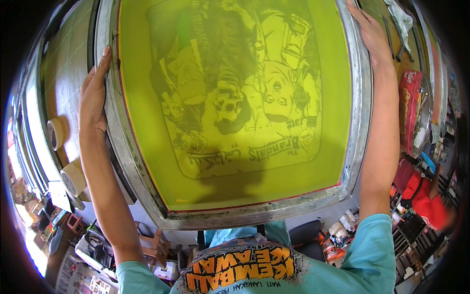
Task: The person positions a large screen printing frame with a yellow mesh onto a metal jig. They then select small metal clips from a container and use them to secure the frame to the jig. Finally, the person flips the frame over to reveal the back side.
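The left hand's thumb lies straight up against the outer edge of the screen-printing frame; its other fingers look closed round the side rail, though how tightly they press together cannot be told. The right hand clasps the opposite rail near the top of the view, leading digits against the metal, the rest largely hidden. Between the palms, the frame sits centrally before the wearer's chest, its near bar just above the teal T-shirt. Its yellow-green mesh, edged in red, carries a stencil of cartoon figures, upside down to the wearer. The step in hand looks like two-handed holding or positioning of the screen; a next move would call for matched grip on both rails, level support and nothing brushing the mesh. Farther out, two tape rolls stand on the worktable left of the forearm, a red-sided round tin lies beyond the right forearm, and a person in red is at lower right.
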Available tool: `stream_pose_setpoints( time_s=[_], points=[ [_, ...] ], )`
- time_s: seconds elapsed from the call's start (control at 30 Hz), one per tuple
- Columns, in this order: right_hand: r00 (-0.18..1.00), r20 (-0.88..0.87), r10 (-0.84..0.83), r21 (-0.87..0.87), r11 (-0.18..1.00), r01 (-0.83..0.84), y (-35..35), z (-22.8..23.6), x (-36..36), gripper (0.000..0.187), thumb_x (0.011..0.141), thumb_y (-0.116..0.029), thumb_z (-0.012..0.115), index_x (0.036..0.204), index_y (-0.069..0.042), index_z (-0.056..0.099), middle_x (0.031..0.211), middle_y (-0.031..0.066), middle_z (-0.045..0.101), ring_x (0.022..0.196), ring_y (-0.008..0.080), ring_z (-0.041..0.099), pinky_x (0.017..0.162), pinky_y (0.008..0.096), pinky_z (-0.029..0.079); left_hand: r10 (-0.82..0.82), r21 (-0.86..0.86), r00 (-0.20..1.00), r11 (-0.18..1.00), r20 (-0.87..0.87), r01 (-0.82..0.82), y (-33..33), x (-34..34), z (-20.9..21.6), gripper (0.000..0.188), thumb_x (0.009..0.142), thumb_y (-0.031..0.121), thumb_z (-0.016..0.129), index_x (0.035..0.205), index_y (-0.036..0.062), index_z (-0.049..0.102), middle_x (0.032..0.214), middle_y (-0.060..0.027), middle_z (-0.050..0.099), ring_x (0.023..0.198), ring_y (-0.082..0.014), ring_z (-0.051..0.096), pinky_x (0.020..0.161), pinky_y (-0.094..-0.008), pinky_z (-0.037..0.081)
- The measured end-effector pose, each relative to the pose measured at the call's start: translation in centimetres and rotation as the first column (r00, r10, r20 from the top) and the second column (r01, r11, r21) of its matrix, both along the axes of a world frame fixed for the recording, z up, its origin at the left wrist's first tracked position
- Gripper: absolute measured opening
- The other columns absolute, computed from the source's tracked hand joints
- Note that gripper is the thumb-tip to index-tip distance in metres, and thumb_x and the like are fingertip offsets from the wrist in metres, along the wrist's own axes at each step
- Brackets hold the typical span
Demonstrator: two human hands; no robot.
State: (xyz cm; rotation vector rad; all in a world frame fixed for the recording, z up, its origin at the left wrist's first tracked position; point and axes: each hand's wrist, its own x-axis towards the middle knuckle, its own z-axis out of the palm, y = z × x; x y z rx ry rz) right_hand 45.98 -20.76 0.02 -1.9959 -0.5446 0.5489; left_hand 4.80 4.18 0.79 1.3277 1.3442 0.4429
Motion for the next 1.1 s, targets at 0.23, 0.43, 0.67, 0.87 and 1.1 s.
stream_pose_setpoints(
  time_s=[0.23, 0.43, 0.67, 0.87, 1.1],
  points=[
    [0.995, 0.083, 0.060, -0.083, 0.995, -0.053, -1.2, -1.3, 2.9, 0.063, 0.096, -0.042, 0.066, 0.141, 0.001, 0.057, 0.138, 0.0097, 0.062, 0.125, 0.0171, 0.057, 0.108, 0.0257, 0.037, -0.053, 0.073, 0.996, 0.996, -0.065, 0.058, 0.1, 0.2, 0.4, 0.057, 0.096, 0.047, 0.066, 0.125, -0.0016, 0.066, 0.117, -0.0131, 0.071, 0.102, -0.0166, 0.068, 0.093, -0.0272, 0.050],
    [0.999, 0.027, 0.047, -0.103, 0.994, -0.044, -0.9, -1.1, 2.7, 0.072, 0.094, -0.047, 0.066, 0.143, 0.004, 0.052, 0.145, 0.0138, 0.055, 0.133, 0.0207, 0.051, 0.113, 0.0296, 0.033, -0.141, 0.129, 0.990, 0.982, 0.022, 0.137, 1.8, 0.3, -0.5, 0.054, 0.096, 0.046, 0.066, 0.124, -0.0006, 0.067, 0.114, -0.0113, 0.071, 0.103, -0.0134, 0.065, 0.092, -0.0260, 0.048],
    [0.997, -0.067, 0.032, -0.156, 0.987, -0.042, 1.1, -0.2, 1.5, 0.069, 0.099, -0.049, 0.059, 0.145, 0.002, 0.052, 0.145, 0.0153, 0.056, 0.130, 0.0206, 0.054, 0.111, 0.0288, 0.037, -0.228, 0.119, 0.971, 0.969, 0.078, 0.218, 4.1, -0.7, -2.1, 0.053, 0.100, 0.042, 0.062, 0.131, -0.0014, 0.064, 0.122, -0.0115, 0.069, 0.108, -0.0158, 0.065, 0.094, -0.0291, 0.048],
    [0.999, -0.024, -0.042, -0.142, 0.989, 0.038, 1.2, 0.4, 0.4, 0.069, 0.100, -0.048, 0.057, 0.145, 0.003, 0.051, 0.141, 0.0141, 0.059, 0.123, 0.0185, 0.059, 0.105, 0.0286, 0.043, -0.227, 0.120, 0.965, 0.970, 0.132, 0.212, 2.4, 0.8, -0.1, 0.048, 0.103, 0.039, 0.058, 0.118, -0.0048, 0.070, 0.111, -0.0102, 0.073, 0.102, -0.0147, 0.065, 0.085, -0.0267, 0.049],
    [0.990, -0.139, -0.011, -0.125, 0.992, -0.006, 0.6, -0.5, 2.6, 0.068, 0.100, -0.048, 0.059, 0.143, 0.005, 0.052, 0.139, 0.0152, 0.060, 0.120, 0.0181, 0.061, 0.103, 0.0280, 0.044, -0.261, 0.111, 0.960, 0.962, 0.107, 0.249, 2.5, 1.2, 0.7, 0.049, 0.104, 0.037, 0.057, 0.122, -0.0066, 0.067, 0.113, -0.0122, 0.073, 0.103, -0.0162, 0.065, 0.087, -0.0279, 0.050]
  ],
)
